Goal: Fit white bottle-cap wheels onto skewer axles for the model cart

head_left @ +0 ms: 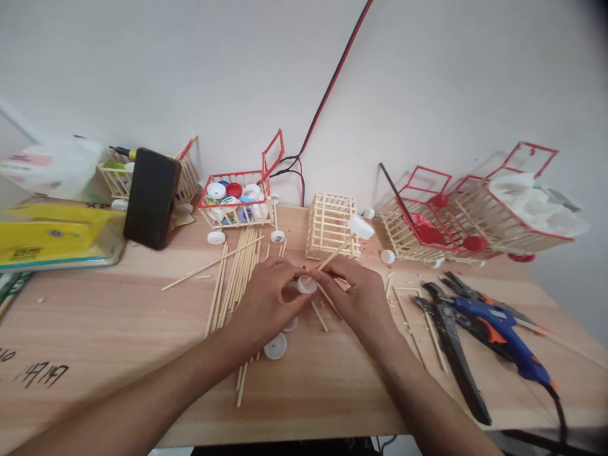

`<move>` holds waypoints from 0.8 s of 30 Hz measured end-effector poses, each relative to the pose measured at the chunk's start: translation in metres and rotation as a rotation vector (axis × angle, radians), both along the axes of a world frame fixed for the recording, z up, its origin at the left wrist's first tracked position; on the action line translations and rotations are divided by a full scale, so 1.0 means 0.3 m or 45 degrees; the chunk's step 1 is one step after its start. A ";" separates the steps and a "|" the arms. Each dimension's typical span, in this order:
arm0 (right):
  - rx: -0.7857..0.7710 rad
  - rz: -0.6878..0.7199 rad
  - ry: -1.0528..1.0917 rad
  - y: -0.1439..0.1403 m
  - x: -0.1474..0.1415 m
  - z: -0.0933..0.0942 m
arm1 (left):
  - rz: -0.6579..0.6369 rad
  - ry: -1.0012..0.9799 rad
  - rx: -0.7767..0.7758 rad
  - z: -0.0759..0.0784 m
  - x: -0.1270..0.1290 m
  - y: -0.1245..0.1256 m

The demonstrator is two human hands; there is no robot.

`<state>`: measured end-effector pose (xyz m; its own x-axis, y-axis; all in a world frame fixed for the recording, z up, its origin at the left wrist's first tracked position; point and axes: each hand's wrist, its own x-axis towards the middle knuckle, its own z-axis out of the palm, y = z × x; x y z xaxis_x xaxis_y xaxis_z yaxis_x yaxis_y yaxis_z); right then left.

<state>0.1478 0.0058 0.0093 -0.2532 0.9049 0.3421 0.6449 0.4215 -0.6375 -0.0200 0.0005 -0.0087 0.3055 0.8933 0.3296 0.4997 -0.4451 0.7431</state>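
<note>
My left hand (268, 297) and my right hand (358, 297) meet over the middle of the wooden table (95, 316). Between their fingertips sits a small white bottle cap (306, 284), gripped by my left hand. My right hand pinches a thin wooden stick (335, 253) that slants up and right to a second white cap (361, 227) fixed on its far end. Just behind the hands stands an unpainted stick cage (330, 225). Loose white caps (276, 346) lie under my left wrist.
A bundle of loose sticks (235, 275) lies left of the hands. A red-rimmed stick cart of caps (237, 199), a dark phone (151, 197) and a yellow box (52, 237) stand behind. Right: red stick carts (475, 215), pliers (451, 335), blue glue gun (498, 329).
</note>
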 end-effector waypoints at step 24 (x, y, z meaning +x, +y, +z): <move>0.012 -0.003 -0.026 0.004 0.005 -0.002 | -0.020 0.033 0.003 -0.010 -0.002 0.006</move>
